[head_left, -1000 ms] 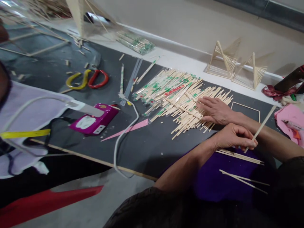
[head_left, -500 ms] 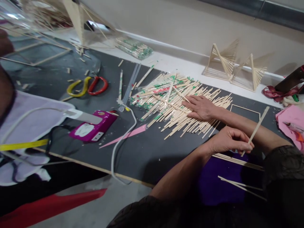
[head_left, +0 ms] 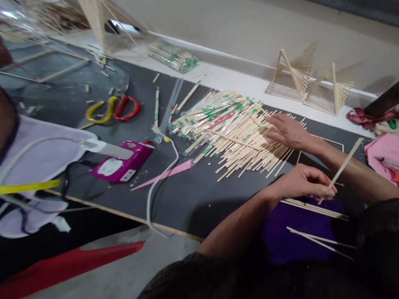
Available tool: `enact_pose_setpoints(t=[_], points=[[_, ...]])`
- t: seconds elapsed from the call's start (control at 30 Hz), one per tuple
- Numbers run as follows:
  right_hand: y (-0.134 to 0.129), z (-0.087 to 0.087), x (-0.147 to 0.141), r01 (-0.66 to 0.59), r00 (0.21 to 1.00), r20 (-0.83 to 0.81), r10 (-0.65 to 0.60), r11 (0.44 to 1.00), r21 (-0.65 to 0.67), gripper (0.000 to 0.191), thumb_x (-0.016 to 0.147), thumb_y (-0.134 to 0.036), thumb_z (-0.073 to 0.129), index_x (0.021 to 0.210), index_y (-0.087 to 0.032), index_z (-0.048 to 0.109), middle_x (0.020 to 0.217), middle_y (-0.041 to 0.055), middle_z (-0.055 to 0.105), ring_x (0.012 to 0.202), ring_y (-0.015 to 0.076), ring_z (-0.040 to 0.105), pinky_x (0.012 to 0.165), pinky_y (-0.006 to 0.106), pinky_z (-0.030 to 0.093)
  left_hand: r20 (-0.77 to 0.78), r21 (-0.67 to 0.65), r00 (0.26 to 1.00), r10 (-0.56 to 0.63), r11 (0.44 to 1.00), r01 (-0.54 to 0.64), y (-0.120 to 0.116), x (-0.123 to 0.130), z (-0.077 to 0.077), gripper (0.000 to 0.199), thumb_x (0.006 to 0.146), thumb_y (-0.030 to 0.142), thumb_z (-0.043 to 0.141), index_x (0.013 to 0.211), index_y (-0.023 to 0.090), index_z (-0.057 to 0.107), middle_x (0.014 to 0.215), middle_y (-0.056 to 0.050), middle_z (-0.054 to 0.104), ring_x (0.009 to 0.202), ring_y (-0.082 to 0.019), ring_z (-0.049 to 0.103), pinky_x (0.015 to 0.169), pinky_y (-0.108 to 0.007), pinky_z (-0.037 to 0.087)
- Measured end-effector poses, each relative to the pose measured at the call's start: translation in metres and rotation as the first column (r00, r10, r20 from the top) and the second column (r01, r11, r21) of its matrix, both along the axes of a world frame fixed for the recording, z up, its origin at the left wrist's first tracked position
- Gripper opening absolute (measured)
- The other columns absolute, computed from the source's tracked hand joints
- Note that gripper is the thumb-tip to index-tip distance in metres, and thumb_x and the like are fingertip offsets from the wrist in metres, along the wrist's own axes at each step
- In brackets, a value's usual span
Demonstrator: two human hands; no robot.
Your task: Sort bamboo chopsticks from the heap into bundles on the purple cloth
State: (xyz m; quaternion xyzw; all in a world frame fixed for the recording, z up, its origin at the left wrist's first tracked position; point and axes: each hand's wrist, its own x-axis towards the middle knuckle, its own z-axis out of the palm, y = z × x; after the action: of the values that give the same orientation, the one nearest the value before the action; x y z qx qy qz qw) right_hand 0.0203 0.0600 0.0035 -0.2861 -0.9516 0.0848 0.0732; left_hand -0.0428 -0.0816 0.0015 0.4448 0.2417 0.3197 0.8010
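Wooden sticks (head_left: 246, 153) lie in a loose heap on the dark table (head_left: 183, 195), between its near edge and the white ledge (head_left: 222, 77) along its far edge. The sticks point in roughly one direction, with a few laid across. Part of the heap, on the side away from the right arm, consists of sticks in clear wrappers (head_left: 199, 120) with green print.

Right hand (head_left: 289, 131): palm down over the bare end of the heap, fingers extended and spread. Contact with the sticks cannot be determined.

Left hand (head_left: 301, 182): thumb and fingers pinched on the lower part of a single flat stick (head_left: 347, 164), which is inclined with its longer portion upward. This hand is nearer the body than the right forearm.

Below the left hand, a purple surface (head_left: 299, 247) carries a group of parallel sticks (head_left: 314, 209) and two sticks (head_left: 321, 239) meeting at one end.

Two fan-shaped stick frames (head_left: 297, 81) stand side by side on the ledge. A magenta power block (head_left: 124, 162) rests toward the near edge of the table; scissors (head_left: 137, 110) with red and yellow handles lie beyond it.
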Motion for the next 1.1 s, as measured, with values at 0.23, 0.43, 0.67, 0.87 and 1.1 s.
enact_pose_setpoints(t=[0.23,0.43,0.67,0.87,1.1], points=[[-0.022,0.012,0.025,0.271,0.962,0.036,-0.27,0.933,-0.239,0.047,0.097,-0.046,0.049,0.13,-0.015,0.06,0.111,0.0123,0.07,0.104,0.0285,0.065,0.091,0.042,0.051,-0.035,-0.019,0.999,-0.038,0.999,0.037,-0.002,0.001,0.005,0.013,0.074,0.026,0.081,0.078,0.015,0.076,0.076,-0.001,0.069,0.064,-0.006,0.057,0.06,-0.019,0.045],[-0.034,0.014,0.018,0.186,0.981,0.011,-0.194,0.921,-0.342,0.063,0.091,-0.044,0.06,0.145,-0.014,0.048,0.126,0.0151,0.068,0.099,0.0251,0.066,0.088,0.039,0.052,-0.051,0.003,0.999,-0.017,1.0,0.017,-0.001,0.003,0.003,0.012,0.072,0.025,0.081,0.073,0.015,0.074,0.074,-0.001,0.068,0.061,-0.005,0.055,0.059,-0.019,0.043],[-0.023,0.013,0.064,0.206,0.975,-0.034,-0.218,0.956,-0.211,0.029,0.09,-0.027,0.053,0.109,-0.02,0.074,0.101,0.0063,0.076,0.086,0.0201,0.068,0.074,0.033,0.049,-0.103,0.039,0.994,-0.025,0.999,0.03,-0.002,0.002,0.003,0.015,0.072,0.028,0.081,0.072,0.015,0.074,0.075,-0.001,0.069,0.064,-0.006,0.055,0.063,-0.021,0.043],[-0.022,0.019,0.091,0.067,0.995,0.078,-0.059,0.992,-0.103,0.024,0.091,-0.028,0.053,0.093,-0.024,0.076,0.093,0.0035,0.075,0.084,0.0188,0.064,0.069,0.031,0.043,-0.164,0.059,0.984,-0.072,0.995,0.083,-0.002,0.002,0.004,0.02,0.072,0.033,0.082,0.078,0.014,0.076,0.073,-0.001,0.067,0.063,-0.007,0.053,0.061,-0.022,0.039],[-0.039,0.002,0.064,-0.146,0.938,0.329,0.107,0.985,0.096,0.019,0.091,-0.024,0.055,0.092,-0.022,0.074,0.097,0.0074,0.072,0.089,0.0223,0.058,0.075,0.035,0.035,-0.184,0.06,0.982,-0.048,0.996,0.06,-0.004,0.002,0.005,0.018,0.072,0.032,0.08,0.079,0.015,0.077,0.072,0.0,0.067,0.063,-0.007,0.051,0.059,-0.021,0.037]])
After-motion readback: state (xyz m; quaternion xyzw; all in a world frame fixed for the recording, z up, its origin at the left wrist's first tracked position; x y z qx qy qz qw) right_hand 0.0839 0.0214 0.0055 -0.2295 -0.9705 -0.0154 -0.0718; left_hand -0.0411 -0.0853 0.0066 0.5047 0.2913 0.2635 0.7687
